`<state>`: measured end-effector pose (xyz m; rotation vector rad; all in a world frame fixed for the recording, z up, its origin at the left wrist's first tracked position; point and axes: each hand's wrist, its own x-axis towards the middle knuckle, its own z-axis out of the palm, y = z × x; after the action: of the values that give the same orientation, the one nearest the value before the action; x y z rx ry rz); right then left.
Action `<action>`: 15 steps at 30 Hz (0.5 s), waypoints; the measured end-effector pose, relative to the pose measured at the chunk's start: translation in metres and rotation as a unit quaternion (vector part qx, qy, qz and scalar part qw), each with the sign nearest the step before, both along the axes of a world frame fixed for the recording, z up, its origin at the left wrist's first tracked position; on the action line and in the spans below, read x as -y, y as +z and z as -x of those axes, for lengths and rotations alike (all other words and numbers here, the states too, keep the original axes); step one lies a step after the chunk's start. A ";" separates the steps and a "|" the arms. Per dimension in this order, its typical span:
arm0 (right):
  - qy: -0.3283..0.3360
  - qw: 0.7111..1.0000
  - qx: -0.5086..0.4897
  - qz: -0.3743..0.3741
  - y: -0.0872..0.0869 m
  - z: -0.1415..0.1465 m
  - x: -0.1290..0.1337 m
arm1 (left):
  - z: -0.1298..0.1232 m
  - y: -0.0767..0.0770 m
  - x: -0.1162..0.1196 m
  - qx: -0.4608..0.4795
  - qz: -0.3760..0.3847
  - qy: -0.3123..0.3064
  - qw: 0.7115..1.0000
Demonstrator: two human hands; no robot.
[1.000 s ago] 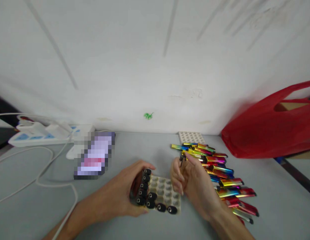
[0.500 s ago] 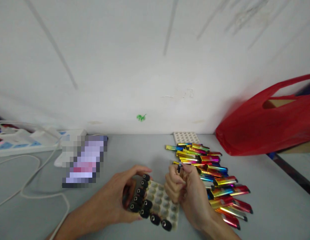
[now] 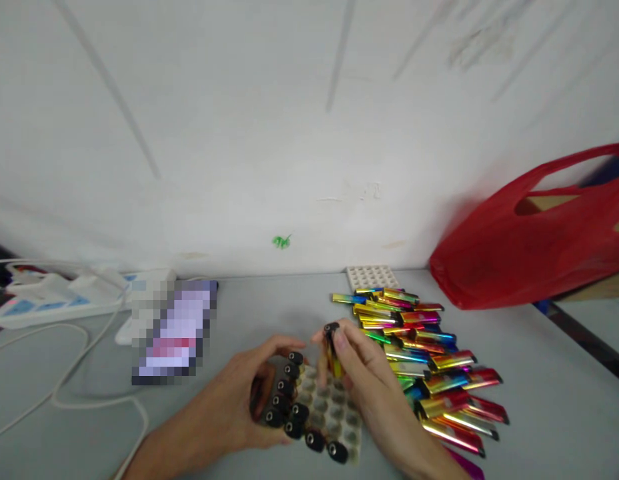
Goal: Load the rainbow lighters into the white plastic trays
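Note:
My left hand (image 3: pixel 239 393) grips the left side of a pale tray (image 3: pixel 334 410) with rows of round hollows. Several black-topped pieces (image 3: pixel 314 439) stand in its left column and along its near edge. Above the tray's far right part, my right hand (image 3: pixel 359 367) pinches a yellow metallic piece (image 3: pixel 334 350) with a black top, held upright. Just right of that hand lies a pile of shiny multicoloured pieces (image 3: pixel 434 360) with black ends.
A second white tray (image 3: pixel 372 276) lies by the wall behind the pile. At the right is a red bag (image 3: pixel 529 240). On the left are a phone (image 3: pixel 179 327), a white power strip (image 3: pixel 59 300) and loose white cables (image 3: pixel 64 393).
My right hand has turned and moved slightly left, opening out from a tighter fist, so the yellow piece in it now shows. The view has shifted slightly.

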<state>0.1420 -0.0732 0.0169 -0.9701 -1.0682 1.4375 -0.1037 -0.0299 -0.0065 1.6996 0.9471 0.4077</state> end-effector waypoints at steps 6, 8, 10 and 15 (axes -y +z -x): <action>-0.005 0.967 0.217 -0.129 0.007 -0.003 0.006 | 0.001 0.002 0.000 -0.006 0.015 0.002 1.000; -0.017 0.949 0.272 -0.159 0.005 -0.003 0.007 | 0.002 -0.001 0.000 0.001 0.008 -0.001 1.000; -0.012 0.931 0.314 -0.186 0.000 -0.005 0.007 | 0.003 -0.005 0.000 0.009 -0.002 -0.006 1.000; 0.023 0.893 0.377 -0.246 -0.006 -0.014 0.003 | 0.004 -0.009 -0.001 0.000 -0.024 -0.011 1.000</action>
<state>0.1558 -0.0761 0.0107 -1.1422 -1.9186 0.7285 -0.1073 -0.0293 -0.0152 1.7517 0.9231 0.4185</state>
